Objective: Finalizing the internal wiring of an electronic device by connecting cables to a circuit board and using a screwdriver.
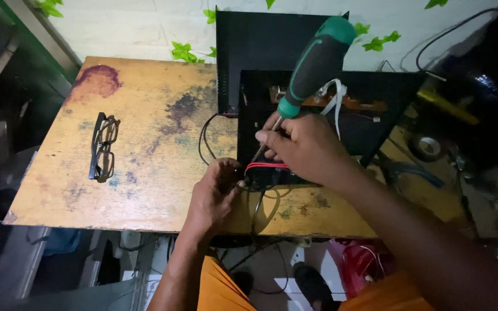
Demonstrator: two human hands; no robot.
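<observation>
Worn yellow wooden bench, stained dark in patches. Open black metal electronics case sits on its far right part. Right hand over the case's near edge, fingers clamped on green-and-black-handled screwdriver, shaft angled down into the case. Left hand at the case's near-left corner, fingers curled against red wires. Black-framed folded spectacles lie well left of the case.

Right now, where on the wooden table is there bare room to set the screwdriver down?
Bare patches: between the glasses and the black case, and the table front left corner. Crowded: around both hands, the screwdriver, red wires and the cluttered right side.
</observation>
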